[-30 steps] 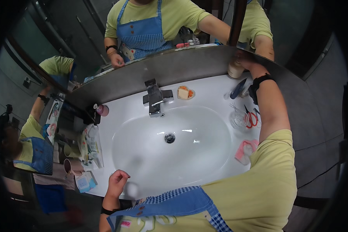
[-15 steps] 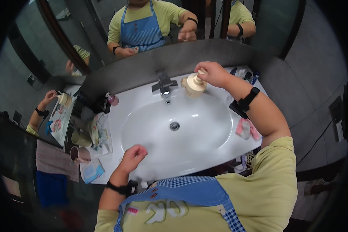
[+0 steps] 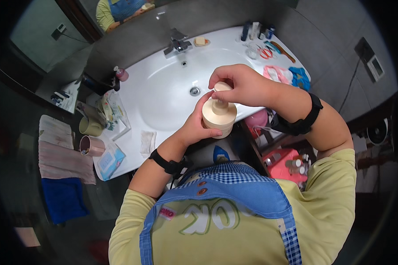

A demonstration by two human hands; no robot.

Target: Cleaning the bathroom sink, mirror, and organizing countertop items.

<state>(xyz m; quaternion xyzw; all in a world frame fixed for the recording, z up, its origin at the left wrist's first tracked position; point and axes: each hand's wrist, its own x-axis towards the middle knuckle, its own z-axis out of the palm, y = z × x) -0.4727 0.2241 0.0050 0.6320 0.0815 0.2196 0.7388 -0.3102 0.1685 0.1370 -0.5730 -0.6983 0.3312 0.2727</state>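
A cream-coloured pump bottle (image 3: 219,118) is held upright in front of my body, over the near edge of the white sink (image 3: 163,99). My left hand (image 3: 196,123) wraps round its body from the left, thumb across the near side. From the right, my right hand (image 3: 242,85) grips the pump head at the top, thumb and fingers closed around it. Part of the pump is covered by these fingers. Behind the bowl stands the faucet (image 3: 179,44), and beside it lies a bar of soap (image 3: 201,41).
On the left ledge are a pink bottle (image 3: 121,74), a green cup (image 3: 91,126), a pink cup (image 3: 92,145), a wipes pack (image 3: 111,161) and a folded white cloth (image 3: 147,142). Orange-handled scissors (image 3: 265,53) and a blue cloth (image 3: 300,77) lie at the right.
The pump bottle has left the counter beside the faucet and come toward my body. My left hand, empty before, now holds its body; my right hand stays on the pump. The view has shifted.
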